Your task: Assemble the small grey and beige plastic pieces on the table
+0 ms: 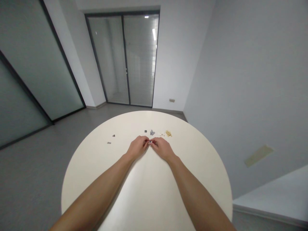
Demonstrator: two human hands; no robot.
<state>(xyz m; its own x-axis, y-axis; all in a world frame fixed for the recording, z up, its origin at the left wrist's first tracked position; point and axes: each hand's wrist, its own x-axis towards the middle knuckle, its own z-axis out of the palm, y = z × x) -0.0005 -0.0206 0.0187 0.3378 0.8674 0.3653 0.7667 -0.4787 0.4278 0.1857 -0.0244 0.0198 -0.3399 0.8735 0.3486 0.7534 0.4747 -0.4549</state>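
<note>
My left hand (139, 146) and my right hand (162, 147) meet over the middle of a round white table (144, 192). Their fingertips pinch a tiny dark and white piece (150, 141) from both sides; it looks like small toy bricks, but its exact shape is too small to make out. Just beyond the fingers lie a heap of grey pieces (152, 132) and a dark square piece (145, 131). Scattered white pieces (161, 134) and a pile of yellow pieces (168, 133) sit beyond my right hand.
To the left on the table are a small dark piece (114, 135) and a flat grey piece (109, 143). Behind the table stands a glazed door (139, 61) with blinds. A grey wall (252, 80) rises on the right, and frosted panels (31, 64) stand on the left.
</note>
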